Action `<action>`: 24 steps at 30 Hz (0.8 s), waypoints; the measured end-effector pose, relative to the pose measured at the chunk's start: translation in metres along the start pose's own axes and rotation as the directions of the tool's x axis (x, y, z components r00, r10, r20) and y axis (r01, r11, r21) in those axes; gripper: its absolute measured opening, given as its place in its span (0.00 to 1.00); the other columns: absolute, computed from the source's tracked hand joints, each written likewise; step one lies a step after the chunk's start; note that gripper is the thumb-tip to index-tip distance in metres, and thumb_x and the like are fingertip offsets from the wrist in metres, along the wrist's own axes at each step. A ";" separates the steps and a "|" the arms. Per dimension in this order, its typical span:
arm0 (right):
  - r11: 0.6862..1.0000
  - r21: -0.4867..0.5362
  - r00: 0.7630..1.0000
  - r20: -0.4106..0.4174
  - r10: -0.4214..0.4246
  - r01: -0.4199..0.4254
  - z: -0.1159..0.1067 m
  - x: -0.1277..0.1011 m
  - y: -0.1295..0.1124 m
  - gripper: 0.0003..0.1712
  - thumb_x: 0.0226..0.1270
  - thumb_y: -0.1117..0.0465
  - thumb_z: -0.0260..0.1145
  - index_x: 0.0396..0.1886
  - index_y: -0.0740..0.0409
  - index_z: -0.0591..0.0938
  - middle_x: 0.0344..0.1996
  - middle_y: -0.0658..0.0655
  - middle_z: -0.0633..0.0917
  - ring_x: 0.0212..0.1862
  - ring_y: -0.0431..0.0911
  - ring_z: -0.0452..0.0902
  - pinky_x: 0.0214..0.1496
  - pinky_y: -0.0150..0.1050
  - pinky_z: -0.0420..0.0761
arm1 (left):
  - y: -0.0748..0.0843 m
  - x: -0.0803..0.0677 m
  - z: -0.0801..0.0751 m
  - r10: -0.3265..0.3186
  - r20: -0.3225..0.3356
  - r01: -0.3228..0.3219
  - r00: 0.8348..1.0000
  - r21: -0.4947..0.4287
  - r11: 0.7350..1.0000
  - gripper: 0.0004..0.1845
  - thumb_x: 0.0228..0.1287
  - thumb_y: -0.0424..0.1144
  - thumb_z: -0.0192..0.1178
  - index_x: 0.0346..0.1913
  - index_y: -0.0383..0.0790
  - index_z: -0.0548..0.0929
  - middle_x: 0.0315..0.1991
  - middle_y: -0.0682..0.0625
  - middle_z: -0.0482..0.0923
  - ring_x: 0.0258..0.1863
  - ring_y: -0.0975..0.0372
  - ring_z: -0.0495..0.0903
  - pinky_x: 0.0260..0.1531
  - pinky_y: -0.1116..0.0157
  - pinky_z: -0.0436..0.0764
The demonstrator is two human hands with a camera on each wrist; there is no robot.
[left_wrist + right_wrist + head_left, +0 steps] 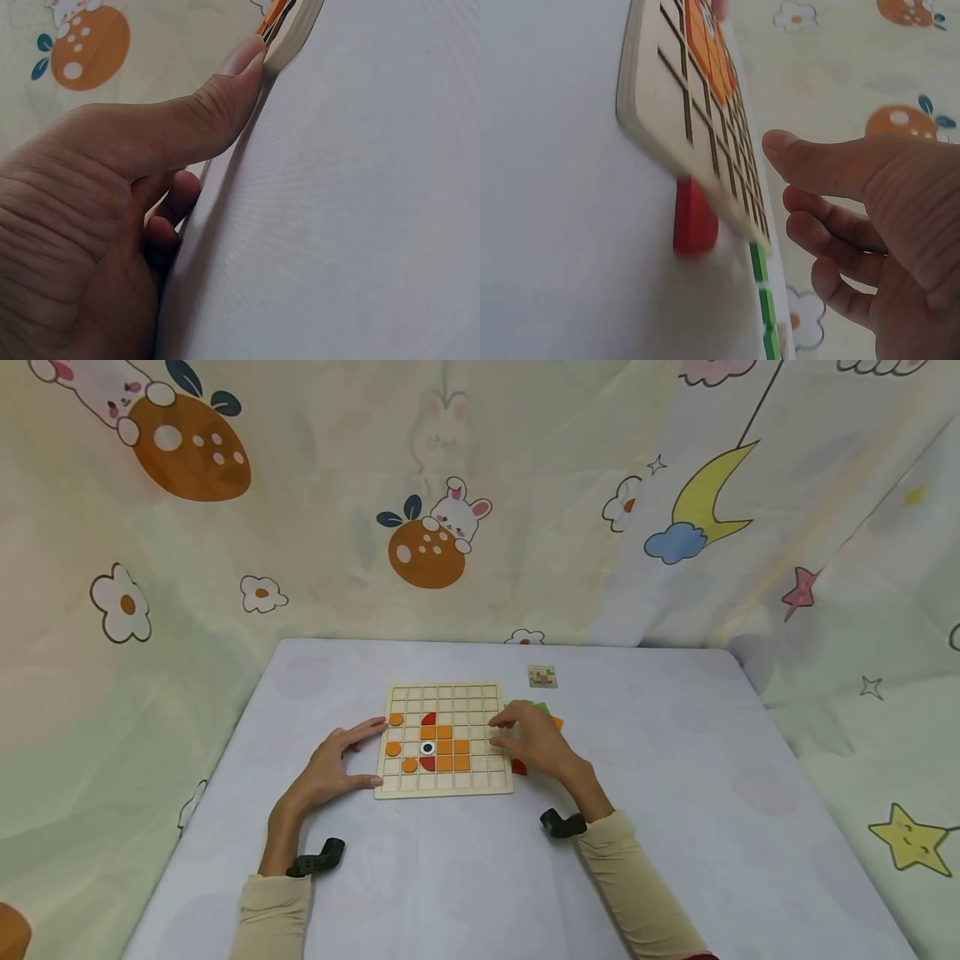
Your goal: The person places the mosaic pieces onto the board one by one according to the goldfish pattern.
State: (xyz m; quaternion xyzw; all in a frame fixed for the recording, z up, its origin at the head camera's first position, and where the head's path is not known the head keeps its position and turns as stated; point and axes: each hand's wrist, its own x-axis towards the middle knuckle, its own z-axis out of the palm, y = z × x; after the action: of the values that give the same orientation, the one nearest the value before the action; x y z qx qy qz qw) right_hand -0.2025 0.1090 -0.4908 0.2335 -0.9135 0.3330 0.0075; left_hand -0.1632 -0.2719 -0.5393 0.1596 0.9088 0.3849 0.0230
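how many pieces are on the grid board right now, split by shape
On the grid board, head view:
orange squares: 6
orange circles: 3
red half-circles: 2
white eye piece: 1
Total: 12

Orange and red pieces (444,747) on pale wooden grid board (442,784)

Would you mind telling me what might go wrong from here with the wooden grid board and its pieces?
The right hand hovers over the wooden grid board, so its fingers could brush the orange squares out of their cells. A red piece lies beside the board's edge, and the hand might knock it away. The left hand only rests against the board's side, so a push could probably slide it on the cloth.
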 end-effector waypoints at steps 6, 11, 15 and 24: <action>0.995 -0.009 0.993 -0.065 0.100 -0.101 -0.020 -0.011 0.031 0.21 0.53 0.58 0.81 0.48 0.56 0.89 0.40 0.53 0.88 0.46 0.48 0.80 0.50 0.44 0.77 | 0.000 0.000 0.001 0.001 -0.004 -0.001 1.000 0.012 1.000 0.50 0.43 0.57 0.81 0.73 0.58 0.71 0.78 0.58 0.63 0.45 0.63 0.65 0.48 0.58 0.65; 0.988 0.001 0.981 -0.120 0.151 -0.152 -0.036 -0.019 0.055 0.24 0.51 0.59 0.82 0.49 0.60 0.88 0.43 0.57 0.88 0.46 0.51 0.81 0.51 0.46 0.77 | 0.001 -0.001 0.000 -0.005 0.000 0.005 1.000 0.006 1.000 0.51 0.43 0.57 0.81 0.74 0.57 0.70 0.78 0.57 0.63 0.45 0.62 0.64 0.49 0.58 0.65; 0.977 -0.010 0.969 -0.130 0.209 -0.212 -0.044 -0.026 0.069 0.24 0.52 0.59 0.81 0.50 0.59 0.88 0.42 0.57 0.87 0.46 0.52 0.80 0.53 0.49 0.75 | 0.002 -0.002 0.001 -0.010 0.004 0.010 1.000 0.008 1.000 0.51 0.43 0.58 0.80 0.74 0.58 0.70 0.78 0.57 0.62 0.45 0.62 0.64 0.48 0.57 0.65; 0.967 -0.020 0.963 -0.102 0.251 -0.254 -0.048 -0.035 0.078 0.18 0.58 0.61 0.77 0.48 0.61 0.88 0.44 0.59 0.88 0.47 0.52 0.81 0.55 0.50 0.79 | 0.000 0.000 0.001 -0.001 0.001 0.001 1.000 0.019 1.000 0.50 0.44 0.58 0.80 0.74 0.59 0.70 0.78 0.59 0.62 0.46 0.64 0.64 0.48 0.59 0.65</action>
State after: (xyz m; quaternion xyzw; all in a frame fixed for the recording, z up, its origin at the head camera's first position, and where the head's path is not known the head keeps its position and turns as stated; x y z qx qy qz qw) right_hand -0.2120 0.2052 -0.5061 0.0984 -0.9397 0.3271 0.0141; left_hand -0.1629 -0.2716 -0.5405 0.1598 0.9124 0.3763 0.0223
